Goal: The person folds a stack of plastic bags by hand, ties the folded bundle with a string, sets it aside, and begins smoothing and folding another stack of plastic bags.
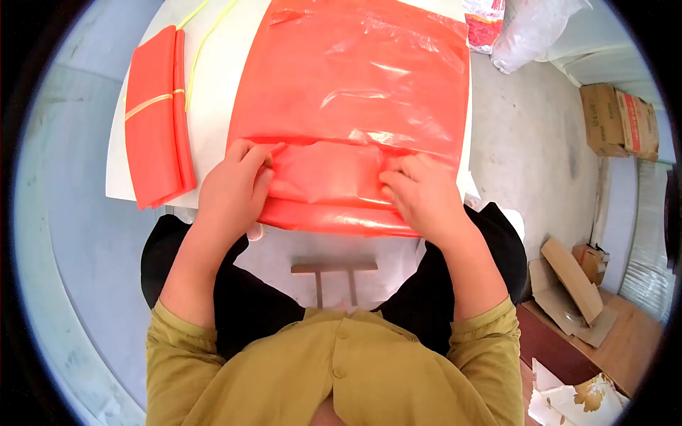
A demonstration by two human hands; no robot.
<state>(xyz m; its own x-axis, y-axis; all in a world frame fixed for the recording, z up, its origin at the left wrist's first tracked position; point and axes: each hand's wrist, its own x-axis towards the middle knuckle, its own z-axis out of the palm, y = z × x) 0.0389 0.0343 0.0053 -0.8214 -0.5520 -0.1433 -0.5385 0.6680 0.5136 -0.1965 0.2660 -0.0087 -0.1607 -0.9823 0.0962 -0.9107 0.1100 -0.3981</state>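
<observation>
Head view: my left hand (234, 186) and right hand (425, 195) pinch the folded near end of the red plastic sheet (355, 85) on the white tabletop (213, 92). Uneven pulling could skew its fold, and loosened fingers might let the shiny sheet spring open.

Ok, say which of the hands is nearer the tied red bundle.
Left. The left hand is just right of the tied red bundle; the right hand is farther, across the red plastic.
</observation>
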